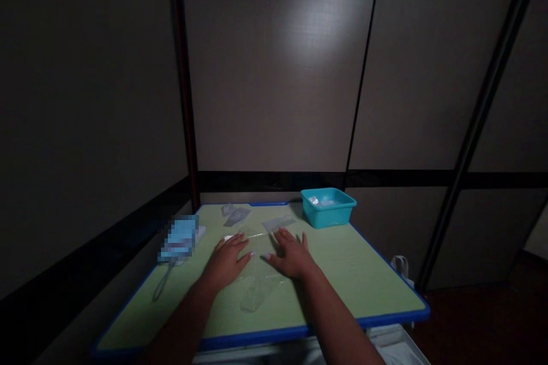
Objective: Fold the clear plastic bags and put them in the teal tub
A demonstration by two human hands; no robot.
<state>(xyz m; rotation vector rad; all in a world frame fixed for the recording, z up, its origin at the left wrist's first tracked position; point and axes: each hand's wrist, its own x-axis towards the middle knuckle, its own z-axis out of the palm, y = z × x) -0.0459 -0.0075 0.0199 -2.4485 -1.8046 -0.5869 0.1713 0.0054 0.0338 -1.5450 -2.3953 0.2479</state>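
Observation:
A clear plastic bag (pixel 260 284) lies spread on the green tabletop, its near end reaching toward me. My left hand (pixel 228 259) rests flat on its left side, fingers apart. On the right side of the bag, my right hand (pixel 291 254) also lies flat with the thumb spread out. Both thumbs point toward each other with a gap between them. A small white piece (pixel 228 238) shows by the left fingertips; I cannot tell what it is. Just beyond the right fingertips is another flat clear plastic bag (pixel 278 223).
A turquoise plastic basin (pixel 329 208) with clear and shiny plastic inside stands at the back right. Crumpled clear plastic (pixel 236 214) lies at the back left. A blurred blue item with a strap (pixel 178 239) sits at the left edge. The table (pixel 342 285) has a blue rim.

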